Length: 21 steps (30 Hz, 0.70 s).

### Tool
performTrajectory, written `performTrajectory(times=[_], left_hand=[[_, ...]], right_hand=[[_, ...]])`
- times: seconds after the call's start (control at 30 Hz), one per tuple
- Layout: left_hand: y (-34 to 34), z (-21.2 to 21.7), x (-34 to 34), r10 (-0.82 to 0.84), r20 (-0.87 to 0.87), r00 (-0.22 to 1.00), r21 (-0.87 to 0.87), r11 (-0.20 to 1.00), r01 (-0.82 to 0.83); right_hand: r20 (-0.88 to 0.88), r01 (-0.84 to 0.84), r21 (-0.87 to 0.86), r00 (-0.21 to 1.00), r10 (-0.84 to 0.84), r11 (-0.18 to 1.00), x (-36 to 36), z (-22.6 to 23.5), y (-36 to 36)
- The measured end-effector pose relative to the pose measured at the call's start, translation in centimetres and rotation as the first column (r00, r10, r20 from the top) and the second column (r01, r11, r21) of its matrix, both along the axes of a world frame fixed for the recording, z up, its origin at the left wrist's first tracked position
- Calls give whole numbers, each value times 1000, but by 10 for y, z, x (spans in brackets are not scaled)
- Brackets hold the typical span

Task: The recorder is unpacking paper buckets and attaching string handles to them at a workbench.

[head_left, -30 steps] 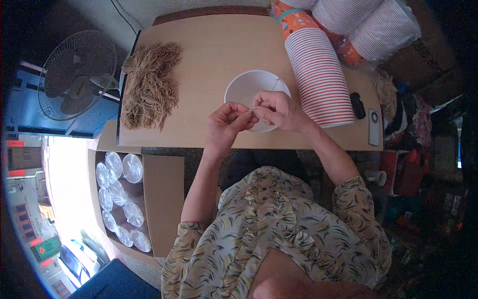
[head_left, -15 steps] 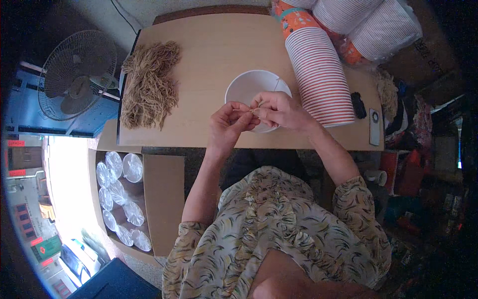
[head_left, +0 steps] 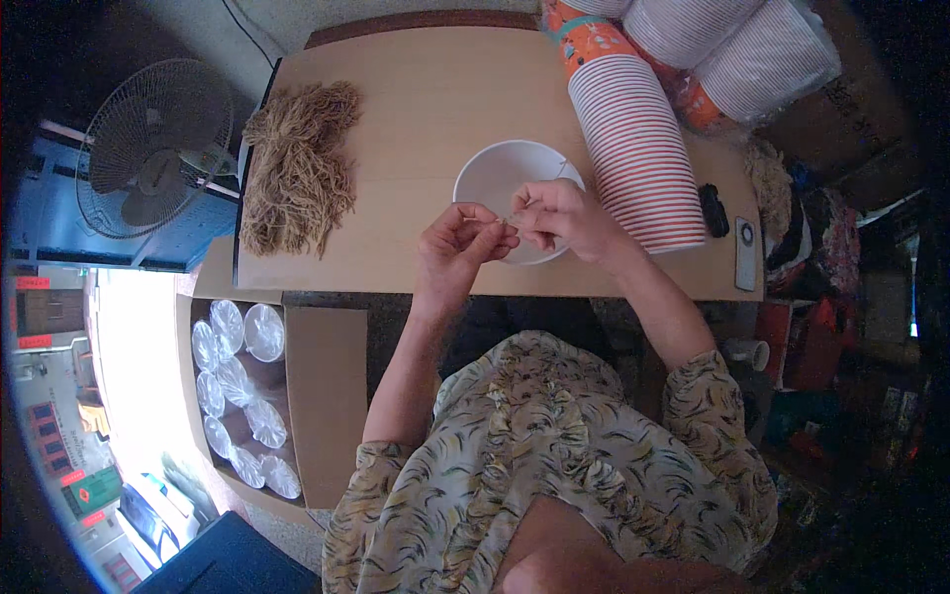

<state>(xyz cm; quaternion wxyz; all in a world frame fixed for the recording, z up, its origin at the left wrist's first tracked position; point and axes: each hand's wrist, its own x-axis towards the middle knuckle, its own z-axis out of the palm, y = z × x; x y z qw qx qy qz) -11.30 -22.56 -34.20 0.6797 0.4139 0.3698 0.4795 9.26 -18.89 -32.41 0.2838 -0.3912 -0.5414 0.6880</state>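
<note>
Whatever I pinch is too thin to make out properly: only a pale strand of fibre (head_left: 511, 220) shows between my fingertips, above the near rim of the round white paper bowl (head_left: 495, 178) on the tan table (head_left: 416, 109). My left hand (head_left: 457, 241) and right hand (head_left: 554, 213) meet there, fingers pressed together on the strand, nearly touching each other.

left hand (head_left: 460, 241): fingers pinched | right hand (head_left: 559, 215): fingers pinched | hands: fingertips meeting
</note>
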Motion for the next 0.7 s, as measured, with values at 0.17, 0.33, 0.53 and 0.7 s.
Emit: performTrajectory(times=[0.17, 0.33, 0.53, 0.7], left_hand=[[1, -2, 0, -20, -5, 1000, 0, 1000, 20], [2, 3, 1, -29, -41, 999, -11, 1000, 28], [2, 5, 0, -38, -49, 998, -22, 999, 37], [1, 0, -1, -48, -25, 999, -2, 999, 48]], right_hand=[[7, 16, -13, 1000, -16, 1000, -3, 9, 0], [42, -66, 26, 997, 65, 997, -6, 13, -1], [22, -121, 62, 993, 120, 991, 0, 4, 1], [25, -33, 3, 999, 33, 999, 1, 0, 0]])
